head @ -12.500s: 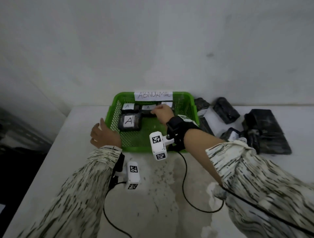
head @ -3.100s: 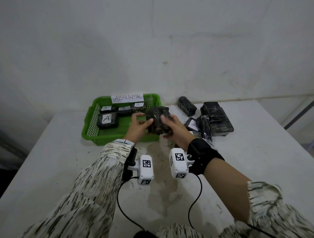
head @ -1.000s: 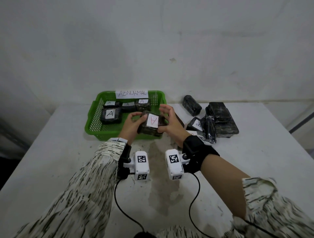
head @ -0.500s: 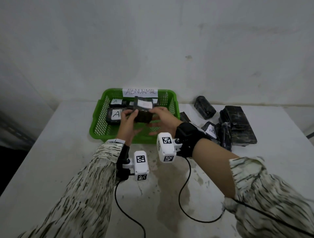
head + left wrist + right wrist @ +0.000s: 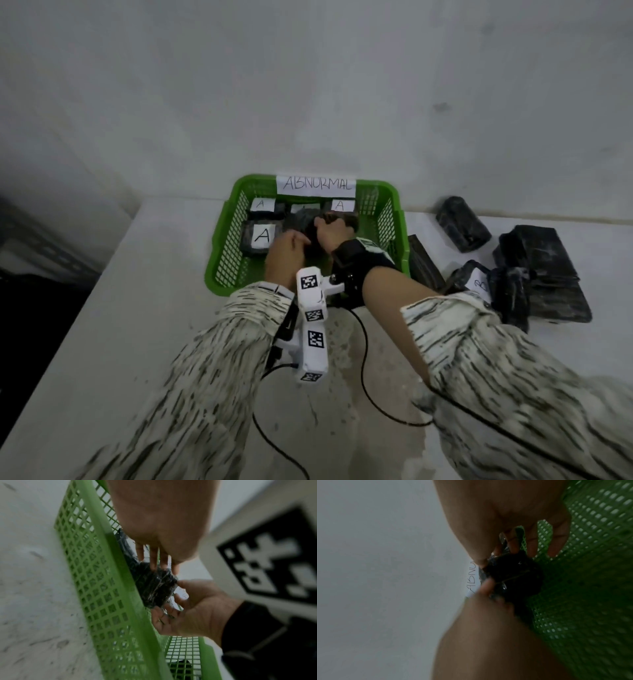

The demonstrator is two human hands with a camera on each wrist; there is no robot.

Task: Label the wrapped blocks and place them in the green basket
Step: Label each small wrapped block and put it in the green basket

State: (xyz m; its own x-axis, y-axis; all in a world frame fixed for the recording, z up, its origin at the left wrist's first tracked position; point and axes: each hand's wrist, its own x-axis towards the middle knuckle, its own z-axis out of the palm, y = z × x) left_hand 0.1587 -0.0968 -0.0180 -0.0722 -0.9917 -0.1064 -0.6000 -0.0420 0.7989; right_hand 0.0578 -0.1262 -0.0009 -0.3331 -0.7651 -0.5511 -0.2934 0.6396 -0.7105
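We see a white counter [image 5: 137, 325] against a plain grey-white wall [image 5: 308, 85]; the wall has one small dark smudge [image 5: 442, 107]. There's a brownish worn stain [image 5: 346, 411] on the near middle of the counter, and the left wrist view shows its surface speckled [image 5: 34, 588]. A black cable [image 5: 362, 359] loops over the stain. Two white camera modules with black-and-white square tags sit one above the other [image 5: 310, 294] [image 5: 315, 353]. Left of the counter edge is a dark space [image 5: 34, 274], and we can't make out any detail there.
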